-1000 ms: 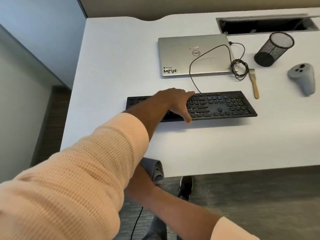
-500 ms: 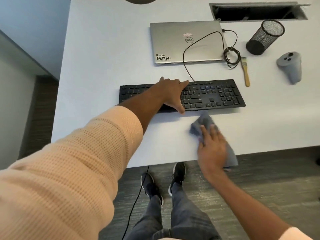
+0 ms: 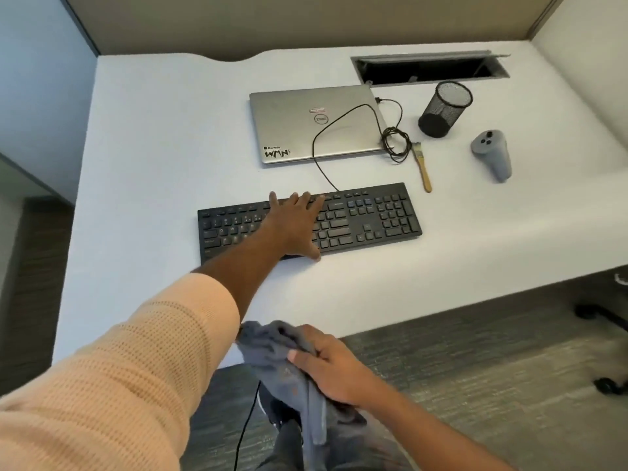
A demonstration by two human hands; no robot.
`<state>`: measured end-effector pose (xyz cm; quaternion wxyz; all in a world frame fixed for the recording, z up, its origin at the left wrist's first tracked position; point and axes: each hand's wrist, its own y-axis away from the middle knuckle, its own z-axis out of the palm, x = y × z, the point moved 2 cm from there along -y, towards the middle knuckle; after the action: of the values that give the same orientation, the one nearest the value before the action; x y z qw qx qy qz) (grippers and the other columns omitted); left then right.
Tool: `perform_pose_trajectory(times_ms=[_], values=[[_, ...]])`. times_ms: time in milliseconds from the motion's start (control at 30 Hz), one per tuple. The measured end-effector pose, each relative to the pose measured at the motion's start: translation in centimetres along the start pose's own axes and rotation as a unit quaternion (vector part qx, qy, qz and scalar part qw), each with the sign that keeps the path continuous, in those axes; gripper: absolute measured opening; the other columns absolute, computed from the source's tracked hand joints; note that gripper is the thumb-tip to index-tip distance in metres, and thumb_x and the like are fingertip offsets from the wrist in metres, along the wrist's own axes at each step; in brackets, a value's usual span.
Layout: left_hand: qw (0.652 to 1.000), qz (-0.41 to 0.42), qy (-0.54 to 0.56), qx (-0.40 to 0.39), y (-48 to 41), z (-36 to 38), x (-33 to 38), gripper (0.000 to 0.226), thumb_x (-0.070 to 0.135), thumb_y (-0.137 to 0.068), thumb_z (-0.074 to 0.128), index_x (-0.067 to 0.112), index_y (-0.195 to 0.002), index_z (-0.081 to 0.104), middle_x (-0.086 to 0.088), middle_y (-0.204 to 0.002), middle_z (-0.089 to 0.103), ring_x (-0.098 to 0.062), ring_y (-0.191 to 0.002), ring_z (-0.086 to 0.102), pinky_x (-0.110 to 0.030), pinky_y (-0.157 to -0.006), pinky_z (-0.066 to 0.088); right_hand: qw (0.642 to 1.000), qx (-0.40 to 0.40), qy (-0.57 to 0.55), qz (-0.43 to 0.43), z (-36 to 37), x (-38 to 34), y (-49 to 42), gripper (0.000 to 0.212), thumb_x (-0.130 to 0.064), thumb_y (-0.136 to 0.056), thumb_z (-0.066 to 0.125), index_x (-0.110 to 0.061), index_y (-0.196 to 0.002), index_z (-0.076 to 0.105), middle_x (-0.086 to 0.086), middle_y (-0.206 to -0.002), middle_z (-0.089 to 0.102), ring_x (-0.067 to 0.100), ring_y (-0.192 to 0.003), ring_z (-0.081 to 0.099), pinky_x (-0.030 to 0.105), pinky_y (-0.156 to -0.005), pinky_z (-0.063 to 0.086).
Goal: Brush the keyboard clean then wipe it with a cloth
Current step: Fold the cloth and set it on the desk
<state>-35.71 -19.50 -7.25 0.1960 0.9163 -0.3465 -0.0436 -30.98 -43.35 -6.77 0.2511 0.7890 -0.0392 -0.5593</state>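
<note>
Resting flat and splayed, the left hand point(image 3: 294, 226) presses the middle of the black keyboard point(image 3: 373, 219) on the white desk point(image 3: 153, 164). The right hand point(image 3: 333, 368) grips a bunched grey cloth point(image 3: 272, 345) off the desk's front edge, clear of the keys. Beyond, a closed silver laptop point(image 3: 299, 130) shows a Dell logo point(image 3: 320, 119) and a "WMN" sticker point(image 3: 277, 153). The wooden-handled brush point(image 3: 422, 168) lies just beside its right corner, near a coiled cable point(image 3: 394, 144).
</note>
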Motion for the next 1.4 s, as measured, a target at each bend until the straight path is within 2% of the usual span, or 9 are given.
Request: perform_pose_trajectory(times_ms=[167, 267, 333, 433, 500, 700, 967, 1233, 1400], values=[[0.999, -0.017, -0.03, 0.008, 0.7, -0.4, 2.4, 0.118, 0.07, -0.081, 0.064, 0.017, -0.159, -0.008, -0.017, -0.166, -0.009, -0.038, -0.152, -0.006, -0.068, -0.117, -0.003, 0.951, 0.207, -0.185, 0.135, -11.1, 0.6, 3.5, 0.027, -0.03, -0.105, 0.051, -0.014, -0.113, 0.071, 0.008, -0.097, 0.078, 0.021, -0.092, 0.075, 0.041, -0.085, 0.059], [0.981, 0.027, 0.177, 0.076, 1.3, -1.4, 7.4, 0.076, 0.057, -0.096, 0.053, 0.018, -0.155, 0.026, -0.013, -0.165, 0.015, -0.031, -0.151, 0.017, -0.051, -0.12, 0.019, 0.927, 0.28, -0.209, 0.139, -16.0, 0.2, 5.0, 0.022, -0.032, -0.106, 0.048, -0.024, -0.114, 0.067, -0.003, -0.093, 0.075, 0.002, -0.075, 0.071, 0.016, -0.06, 0.053], [0.885, 0.012, 0.465, 0.023, 2.0, -2.6, 11.1, 0.041, 0.055, -0.1, 0.048, 0.024, -0.125, 0.057, 0.0, -0.132, 0.057, -0.022, -0.123, 0.056, -0.038, -0.103, 0.043, 0.918, 0.305, -0.206, 0.148, -18.5, -0.1, 5.6, 0.02, -0.034, -0.107, 0.045, -0.031, -0.109, 0.064, -0.002, -0.1, 0.074, 0.005, -0.085, 0.07, 0.022, -0.066, 0.056], [0.689, -0.029, 0.719, -0.089, 2.1, -4.1, 15.3, 0.052, 0.063, -0.096, 0.046, 0.02, -0.115, 0.069, 0.001, -0.109, 0.073, -0.019, -0.097, 0.072, -0.041, -0.089, 0.058, 0.897, 0.327, -0.254, 0.157, -21.5, 0.2, 6.0, 0.02, -0.029, -0.108, 0.044, -0.019, -0.11, 0.062, 0.006, -0.106, 0.07, 0.019, -0.093, 0.068, 0.033, -0.076, 0.059], [0.646, -0.02, 0.758, -0.087, 1.4, -4.7, 16.9, 0.042, 0.053, -0.096, 0.057, 0.018, -0.115, 0.069, -0.002, -0.11, 0.075, -0.02, -0.098, 0.072, -0.042, -0.088, 0.06, 0.9, 0.324, -0.23, 0.178, -23.6, 0.8, 5.4, 0.031, -0.033, -0.108, 0.043, -0.011, -0.111, 0.064, 0.011, -0.107, 0.072, 0.027, -0.1, 0.068, 0.044, -0.089, 0.057], [0.696, -0.072, 0.715, 0.004, -4.7, -5.1, 19.4, 0.02, 0.018, -0.086, 0.075, 0.011, -0.103, 0.068, -0.006, -0.096, 0.075, -0.022, -0.089, 0.073, -0.049, -0.079, 0.061, 0.903, 0.269, -0.31, 0.129, -30.2, 3.6, 4.0, 0.032, -0.032, -0.102, 0.057, -0.005, -0.115, 0.07, 0.019, -0.112, 0.074, 0.033, -0.106, 0.07, 0.044, -0.092, 0.057], [0.676, -0.171, 0.714, 0.054, -13.3, -6.9, 24.1, 0.017, 0.014, -0.083, 0.077, 0.004, -0.089, 0.065, -0.013, -0.088, 0.072, -0.026, -0.083, 0.073, -0.045, -0.069, 0.063, 0.924, 0.353, -0.02, 0.147, -41.2, 6.8, -1.1, 0.025, -0.022, -0.086, 0.068, 0.0, -0.078, 0.058, 0.017, -0.077, 0.066, 0.016, -0.066, 0.057, 0.035, -0.066, 0.048], [0.767, -0.236, 0.588, 0.101, -18.7, -7.3, 22.9, 0.033, 0.023, -0.082, 0.064, 0.019, -0.05, 0.058, -0.003, -0.052, 0.059, -0.021, -0.052, 0.062, -0.045, -0.065, 0.06, 0.925, 0.332, 0.113, 0.145, -45.7, 8.5, -6.0, 0.032, -0.022, -0.091, 0.064, -0.018, -0.067, 0.043, -0.002, -0.068, 0.053, 0.014, -0.066, 0.049, 0.03, -0.064, 0.041], [0.807, -0.295, 0.49, 0.146, -20.6, -8.2, 20.0, 0.022, 0.021, -0.089, 0.063, 0.012, -0.072, 0.075, 0.0, -0.079, 0.075, -0.016, -0.071, 0.06, -0.024, -0.061, 0.04, 0.899, 0.305, 0.237, 0.206, -46.2, 7.7, -7.6, 0.017, -0.03, -0.094, 0.058, -0.018, -0.087, 0.049, 0.0, -0.094, 0.059, 0.021, -0.089, 0.059, 0.033, -0.073, 0.049]])
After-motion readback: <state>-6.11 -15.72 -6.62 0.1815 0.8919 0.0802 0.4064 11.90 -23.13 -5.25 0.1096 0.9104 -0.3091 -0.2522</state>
